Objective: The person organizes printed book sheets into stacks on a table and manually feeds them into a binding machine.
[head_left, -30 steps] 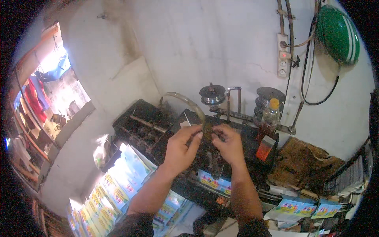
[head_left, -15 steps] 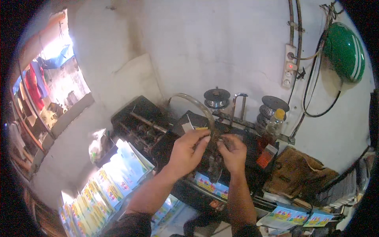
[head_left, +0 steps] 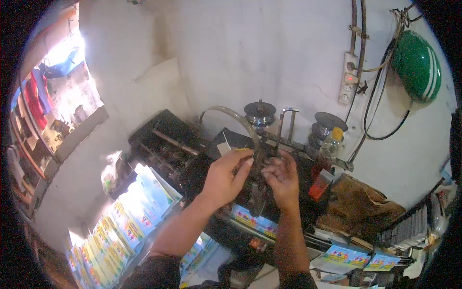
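Both of my hands are raised over a dark, greasy machine [head_left: 192, 178] with a metal head. My left hand [head_left: 225, 177] is closed, thumb and fingertips pinched together beside the lower end of a curved, translucent tube [head_left: 239, 121]. What lies in that pinch is too small to make out. My right hand [head_left: 283, 179] is next to the machine head, its fingers curled inward and its thumb near them; anything they grip is hidden. Below the hands, a blue printed sheet [head_left: 248, 219] lies along the machine's front rail.
Wire spools [head_left: 260, 114] stand behind the machine by a bent metal bracket [head_left: 288, 111]. At right are a yellow-capped bottle [head_left: 332, 144], an orange-red box [head_left: 319, 187] and brown cardboard [head_left: 361, 204]. Printed booklets [head_left: 122, 226] fan out at left; more printed sheets [head_left: 346, 255] hang at lower right.
The view has shifted slightly, so the scene sits a little higher and further left. My right fingers have moved up and curled differently at the machine head; my left hand keeps its pinch.
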Demonstrator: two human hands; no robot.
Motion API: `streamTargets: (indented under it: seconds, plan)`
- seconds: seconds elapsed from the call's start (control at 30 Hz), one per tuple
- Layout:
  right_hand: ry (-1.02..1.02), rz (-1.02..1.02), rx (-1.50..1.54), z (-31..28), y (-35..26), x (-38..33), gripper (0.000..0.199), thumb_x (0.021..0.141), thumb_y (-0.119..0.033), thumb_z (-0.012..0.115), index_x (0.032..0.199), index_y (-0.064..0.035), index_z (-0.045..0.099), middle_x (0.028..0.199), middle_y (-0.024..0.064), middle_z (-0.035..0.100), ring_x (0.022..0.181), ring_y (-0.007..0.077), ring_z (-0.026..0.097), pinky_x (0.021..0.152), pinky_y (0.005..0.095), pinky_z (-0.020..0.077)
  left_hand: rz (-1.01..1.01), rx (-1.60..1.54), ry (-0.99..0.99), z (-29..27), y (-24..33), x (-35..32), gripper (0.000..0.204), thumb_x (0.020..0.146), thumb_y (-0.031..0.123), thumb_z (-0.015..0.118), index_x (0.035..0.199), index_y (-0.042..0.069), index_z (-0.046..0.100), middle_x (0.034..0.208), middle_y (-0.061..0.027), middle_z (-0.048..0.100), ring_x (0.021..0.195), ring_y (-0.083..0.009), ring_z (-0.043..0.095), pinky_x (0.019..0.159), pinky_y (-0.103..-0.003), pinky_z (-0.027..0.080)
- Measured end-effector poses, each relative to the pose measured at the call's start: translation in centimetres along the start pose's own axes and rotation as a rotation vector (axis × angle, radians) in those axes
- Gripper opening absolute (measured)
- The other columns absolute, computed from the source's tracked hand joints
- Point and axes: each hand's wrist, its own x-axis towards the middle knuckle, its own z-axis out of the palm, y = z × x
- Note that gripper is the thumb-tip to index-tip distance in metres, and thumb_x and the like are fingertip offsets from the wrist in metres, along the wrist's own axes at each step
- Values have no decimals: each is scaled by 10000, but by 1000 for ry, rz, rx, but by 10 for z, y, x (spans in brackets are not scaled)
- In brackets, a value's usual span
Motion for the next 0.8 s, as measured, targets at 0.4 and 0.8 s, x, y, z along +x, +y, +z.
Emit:
streamTargets:
  seconds: [0.4, 0.8]
  plan:
    - [-21, 126, -250, -46, -26, -82, 282, 879, -29, 579, 1158, -12, 547, 1059, 99, 653, 999, 179, 607, 887, 311, 469, -131, 190, 60, -23, -33, -74, 206, 881, 117, 609, 1059, 21, 644, 934, -158, 650, 844, -241, 646, 753, -320, 493]
    - [-376, 622, -396, -113, -10, -307, 333, 837, -203, 700, 1127, -67, 610, 1003, 66, 669, 950, 189, 628, 863, 329, 486, -1060, 210, -459, -59, -172, -518, 422, 833, 286, 664, 1167, 41, 584, 972, -194, 665, 895, -290, 645, 779, -401, 508]
